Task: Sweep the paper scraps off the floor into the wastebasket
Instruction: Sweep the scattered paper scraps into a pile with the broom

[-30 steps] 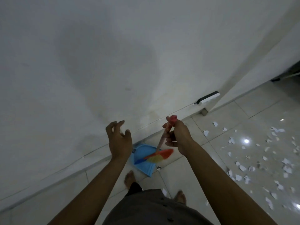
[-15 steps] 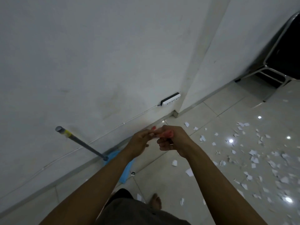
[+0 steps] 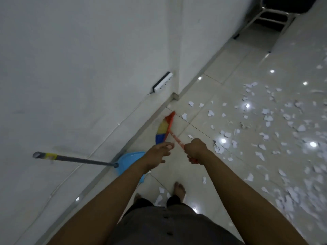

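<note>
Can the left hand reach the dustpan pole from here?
Likely yes: the dustpan pole stands unobstructed to the left of the left hand; the right hand grips the broom.

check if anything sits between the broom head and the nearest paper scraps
Nothing visible does: only bare tile lies between the broom head and the nearest paper scraps. The wastebasket is not in view.

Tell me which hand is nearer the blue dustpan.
Left. The left hand hangs just right of the blue dustpan by the wall, its forearm crossing the pan's edge in view. The right hand grips the red broom handle farther right, toward the paper scraps.
</note>
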